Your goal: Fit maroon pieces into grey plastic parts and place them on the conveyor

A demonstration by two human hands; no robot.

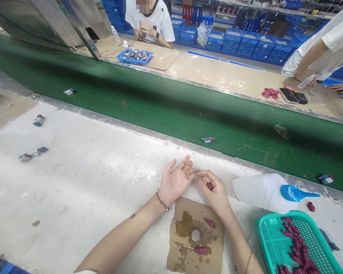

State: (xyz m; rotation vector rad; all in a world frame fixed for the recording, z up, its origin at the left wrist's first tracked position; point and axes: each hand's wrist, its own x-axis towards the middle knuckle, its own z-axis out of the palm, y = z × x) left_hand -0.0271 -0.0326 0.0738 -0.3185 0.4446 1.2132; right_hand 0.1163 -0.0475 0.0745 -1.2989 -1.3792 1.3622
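Starting at the left of the frame: got some small grey-and-maroon bits (39, 121) lying on the white counter (103, 190). Up past those, can see a small white-and-dark part (69, 91) on the green belt (165, 102), then a blue tray (121, 56) loaded with little parts at upper center-left, near a person in a white shirt (163, 26). Around lower center, seeing the left grip (175, 183) loose, palm up, thumb spread, fingertips super close to the right ones. Can't tell about contact there, too blurry. Just below, spotting a stained cardboard sheet (193, 206) with a round metal piece (196, 235) beside two maroon pieces (201, 250). Slightly right, seeing the right grip (216, 195) curled around a maroon piece (209, 186), tucked in by the fingers. Farther right, got a white bottle (255, 192) with a blue nozzle (292, 193), then a green basket (271, 236) at lower right, holding a bunch more maroon ones.
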